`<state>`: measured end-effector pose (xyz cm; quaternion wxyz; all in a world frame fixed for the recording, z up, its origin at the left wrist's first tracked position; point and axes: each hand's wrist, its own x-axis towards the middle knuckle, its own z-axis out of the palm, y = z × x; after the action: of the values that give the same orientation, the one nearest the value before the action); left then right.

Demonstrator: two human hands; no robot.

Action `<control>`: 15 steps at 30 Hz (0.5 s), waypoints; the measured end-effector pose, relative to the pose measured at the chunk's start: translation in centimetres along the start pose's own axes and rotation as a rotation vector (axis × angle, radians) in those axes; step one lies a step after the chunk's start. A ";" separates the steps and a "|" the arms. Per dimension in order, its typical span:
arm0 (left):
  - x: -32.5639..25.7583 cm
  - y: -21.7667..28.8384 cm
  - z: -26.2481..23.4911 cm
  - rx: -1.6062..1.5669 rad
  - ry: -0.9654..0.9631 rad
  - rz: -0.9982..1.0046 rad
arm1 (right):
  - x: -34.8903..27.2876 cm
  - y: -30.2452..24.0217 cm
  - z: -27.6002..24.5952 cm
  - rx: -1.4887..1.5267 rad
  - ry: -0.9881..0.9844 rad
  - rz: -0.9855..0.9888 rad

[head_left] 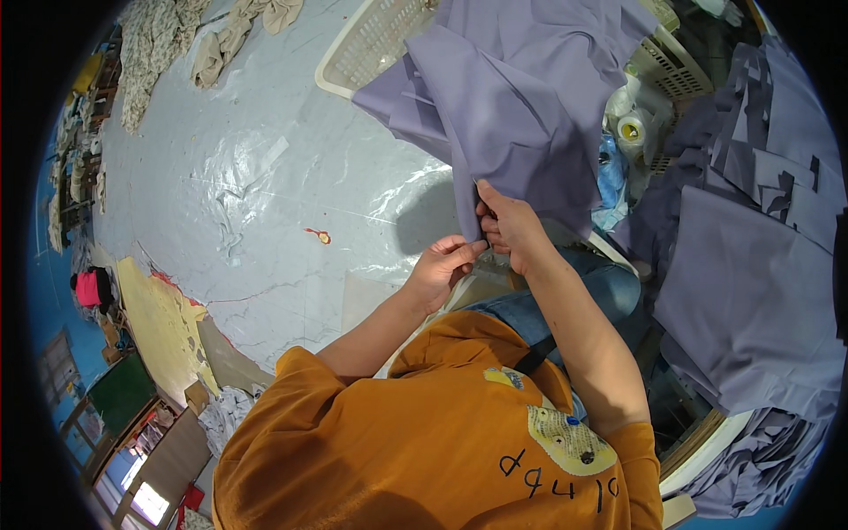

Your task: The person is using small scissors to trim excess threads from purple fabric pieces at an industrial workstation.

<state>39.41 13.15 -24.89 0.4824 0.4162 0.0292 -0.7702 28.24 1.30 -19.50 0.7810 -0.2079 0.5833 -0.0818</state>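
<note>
A large piece of lavender fabric (539, 115) drapes over a cream plastic basket (340, 66) and hangs toward me. My left hand (439, 269) pinches the lower corner of its edge between thumb and fingers. Just above and to the right, my right hand (512, 225) is closed on the same edge, thumb uppermost. Something small and dark shows at each hand's fingertips, too small to name. The fabric between the two hands forms a narrow folded strip.
White thread cones (631, 131) and a blue plastic-wrapped item (609, 172) stand right of the fabric. More lavender cut pieces (751, 291) are piled at the right. Patterned cloth (159, 53) lies at the far left on the grey glossy surface (265, 194). A small red-and-yellow scrap (323, 237) lies there too.
</note>
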 end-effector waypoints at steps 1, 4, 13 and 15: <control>0.0 0.0 0.0 -0.001 0.001 0.000 | 0.0 0.0 0.0 -0.001 0.000 0.001; -0.1 0.0 0.0 0.011 0.018 -0.019 | 0.0 -0.2 0.2 -0.009 0.021 0.023; -0.4 0.0 0.4 0.035 0.025 -0.037 | 0.8 -0.2 0.5 -0.007 0.005 -0.004; -0.4 0.0 0.3 0.038 0.043 -0.037 | 0.8 -0.3 0.6 -0.012 0.013 -0.003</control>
<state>39.27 13.32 -24.41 0.4594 0.4410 0.0324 -0.7703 29.11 0.89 -19.95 0.7756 -0.2130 0.5886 -0.0810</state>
